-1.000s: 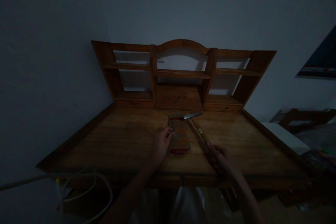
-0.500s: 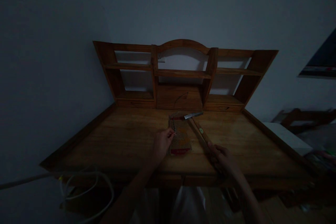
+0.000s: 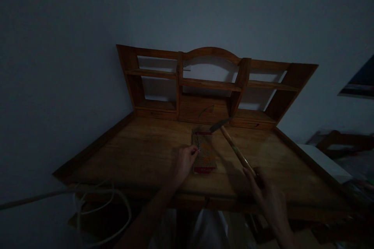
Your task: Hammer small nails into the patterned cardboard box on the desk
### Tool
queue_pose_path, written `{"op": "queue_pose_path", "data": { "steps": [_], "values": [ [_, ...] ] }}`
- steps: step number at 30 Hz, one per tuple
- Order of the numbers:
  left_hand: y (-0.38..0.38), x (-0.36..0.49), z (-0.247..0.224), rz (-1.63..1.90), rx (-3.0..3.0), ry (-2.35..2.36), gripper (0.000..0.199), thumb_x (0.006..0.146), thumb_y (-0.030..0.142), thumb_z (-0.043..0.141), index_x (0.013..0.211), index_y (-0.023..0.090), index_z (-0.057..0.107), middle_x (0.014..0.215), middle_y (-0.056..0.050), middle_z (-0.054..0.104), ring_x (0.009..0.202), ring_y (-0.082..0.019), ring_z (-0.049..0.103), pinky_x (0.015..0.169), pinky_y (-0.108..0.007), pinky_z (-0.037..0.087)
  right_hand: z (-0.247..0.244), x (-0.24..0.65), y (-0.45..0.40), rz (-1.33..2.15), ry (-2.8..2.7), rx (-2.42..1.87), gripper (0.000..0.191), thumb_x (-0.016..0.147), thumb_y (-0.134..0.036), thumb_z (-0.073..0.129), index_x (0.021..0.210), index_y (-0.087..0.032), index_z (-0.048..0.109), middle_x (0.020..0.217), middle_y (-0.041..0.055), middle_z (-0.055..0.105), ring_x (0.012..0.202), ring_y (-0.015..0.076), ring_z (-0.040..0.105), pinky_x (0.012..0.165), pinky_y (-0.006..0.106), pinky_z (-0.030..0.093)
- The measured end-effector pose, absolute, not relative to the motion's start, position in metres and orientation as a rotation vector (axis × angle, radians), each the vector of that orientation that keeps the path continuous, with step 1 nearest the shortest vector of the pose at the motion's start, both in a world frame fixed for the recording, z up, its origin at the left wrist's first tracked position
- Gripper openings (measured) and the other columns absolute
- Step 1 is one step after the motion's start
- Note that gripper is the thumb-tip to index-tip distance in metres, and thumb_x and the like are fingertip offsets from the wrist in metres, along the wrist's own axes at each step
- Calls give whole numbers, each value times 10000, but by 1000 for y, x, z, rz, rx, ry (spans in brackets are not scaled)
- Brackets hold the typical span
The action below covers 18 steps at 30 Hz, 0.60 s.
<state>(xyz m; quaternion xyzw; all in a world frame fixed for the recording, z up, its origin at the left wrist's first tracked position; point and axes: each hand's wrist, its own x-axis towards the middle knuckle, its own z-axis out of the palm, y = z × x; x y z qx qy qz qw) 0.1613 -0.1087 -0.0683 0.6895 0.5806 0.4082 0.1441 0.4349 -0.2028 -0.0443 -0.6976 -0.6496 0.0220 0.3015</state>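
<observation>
My right hand [image 3: 267, 194] is closed around the wooden handle of a hammer [image 3: 236, 148]. The metal head is raised above the far right corner of a small board [image 3: 206, 157], speckled brown with orange patches and red ends, which lies flat on the desk. At the board's left edge, my left hand [image 3: 185, 159] pinches a tiny shiny piece that looks like a nail [image 3: 199, 150] between thumb and finger. Small dark and bright points run in a row along that edge, just beyond the fingertips. Dim light hides their detail.
The wooden desk [image 3: 146, 151] has raised side edges and a shelf unit [image 3: 209, 83] along its back. White cable [image 3: 124, 198] loops by the front left corner. To the right stand a white surface [image 3: 323, 161] and a wooden chair back [image 3: 340, 140].
My right hand has lifted the hammer off its lower position and drawn back to the right. My left hand keeps its pinch at the board. The whole view has shifted and tilted slightly.
</observation>
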Motion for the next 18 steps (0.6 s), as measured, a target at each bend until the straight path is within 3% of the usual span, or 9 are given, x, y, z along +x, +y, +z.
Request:
{"op": "queue_pose_path", "data": {
  "steps": [4,18],
  "values": [
    [-109,161,-65,1139,2049,1794,120,837,275,612,785,216,703,801,-32,704,758,-156,633,678,-231,419,-43,434,-217,-234,-1925,-2022,440,920,-560,354,1056,-237,620,683,53,711,606,254,681,491,270,386],
    [-104,162,-68,1228,2005,1698,103,815,241,641,764,214,726,755,-13,711,737,-146,624,650,-227,416,-35,421,-239,-257,-1852,-1925,505,921,-592,340,1093,-233,650,683,41,722,581,240,690,465,260,428]
  ]
}}
